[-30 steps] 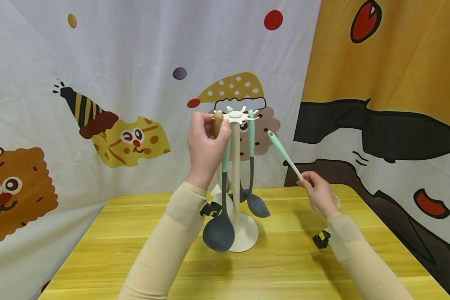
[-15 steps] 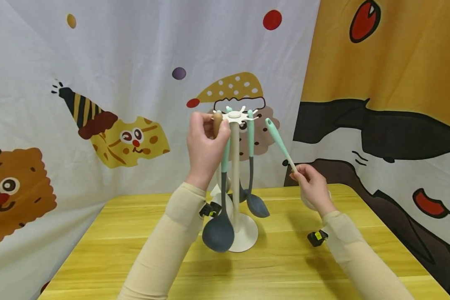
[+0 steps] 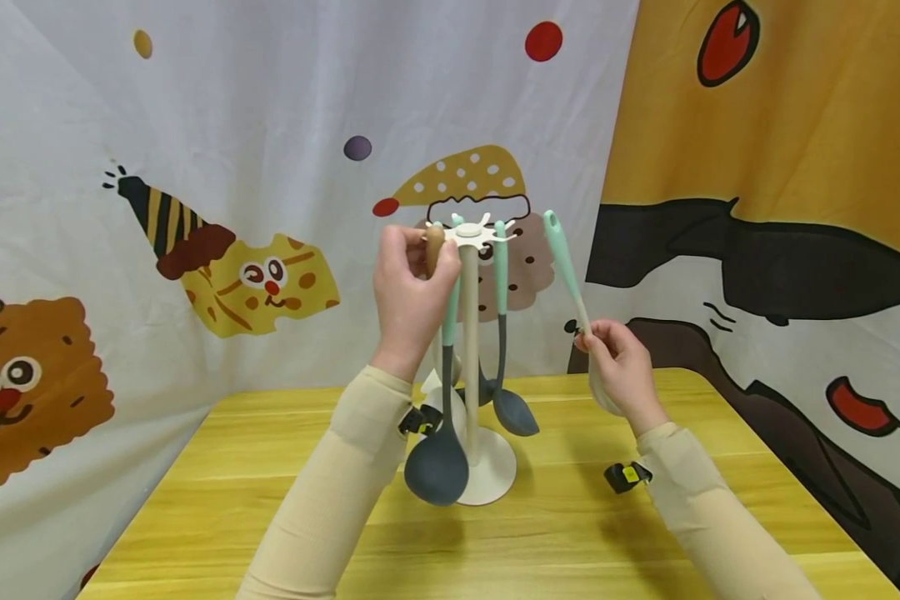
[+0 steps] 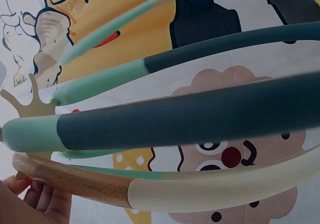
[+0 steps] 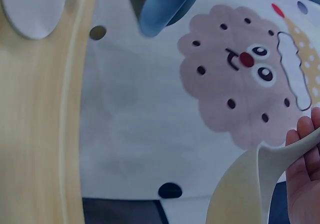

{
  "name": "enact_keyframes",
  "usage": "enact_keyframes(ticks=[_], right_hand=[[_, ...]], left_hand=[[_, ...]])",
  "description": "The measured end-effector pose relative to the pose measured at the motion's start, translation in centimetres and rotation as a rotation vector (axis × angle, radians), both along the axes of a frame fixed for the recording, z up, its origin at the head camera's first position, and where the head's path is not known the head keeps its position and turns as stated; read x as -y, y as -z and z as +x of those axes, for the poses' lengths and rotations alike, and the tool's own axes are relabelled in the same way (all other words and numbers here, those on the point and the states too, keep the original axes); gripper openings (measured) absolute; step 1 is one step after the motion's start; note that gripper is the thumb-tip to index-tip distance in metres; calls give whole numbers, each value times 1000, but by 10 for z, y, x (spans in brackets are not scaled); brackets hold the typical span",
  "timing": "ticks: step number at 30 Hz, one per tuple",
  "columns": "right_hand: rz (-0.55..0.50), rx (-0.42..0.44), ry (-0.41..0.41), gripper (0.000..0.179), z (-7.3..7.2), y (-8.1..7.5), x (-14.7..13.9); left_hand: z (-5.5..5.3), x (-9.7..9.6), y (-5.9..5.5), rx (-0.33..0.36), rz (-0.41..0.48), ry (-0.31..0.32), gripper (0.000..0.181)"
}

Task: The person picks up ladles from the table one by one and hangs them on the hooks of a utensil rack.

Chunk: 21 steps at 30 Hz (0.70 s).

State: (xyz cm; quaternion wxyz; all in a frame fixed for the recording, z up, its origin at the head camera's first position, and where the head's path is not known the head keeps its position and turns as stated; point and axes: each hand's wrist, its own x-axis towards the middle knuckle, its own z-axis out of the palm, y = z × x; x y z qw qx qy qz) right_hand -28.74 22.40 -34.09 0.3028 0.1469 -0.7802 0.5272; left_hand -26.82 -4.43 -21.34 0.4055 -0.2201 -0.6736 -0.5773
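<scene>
In the head view a cream utensil rack (image 3: 471,358) stands on the table with several utensils hanging from its hooked top. My left hand (image 3: 412,292) pinches a brown wooden handle (image 3: 434,248) at the hooks; the left wrist view shows its cream shaft (image 4: 200,194). Out to the right, my right hand (image 3: 626,371) holds a cream ladle by its neck, its mint handle (image 3: 561,250) pointing up, apart from the rack. The ladle's bowl (image 5: 237,189) shows in the right wrist view and is partly hidden behind the hand in the head view.
A dark grey ladle (image 3: 437,471) with a mint handle hangs at the rack's front. Another dark grey utensil (image 3: 515,411) hangs on its right side. The wooden table (image 3: 270,500) ends at a curtain (image 3: 270,100) printed with cartoon figures.
My right hand has moved left and slightly up, bringing the ladle from a slant to nearly upright beside the rack. My left hand has stayed on the wooden handle.
</scene>
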Motion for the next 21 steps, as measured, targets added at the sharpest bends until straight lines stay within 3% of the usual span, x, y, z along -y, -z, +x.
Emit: enact_keyframes(ticks=[9,21], right_hand=[[-78,-60,-62,13,3,-4,9],[-99,-94,-124,11,11,-6,18]], left_hand=[[0,0,0,-9,-1,3,25],[0,0,0,0,-3,-1,25]])
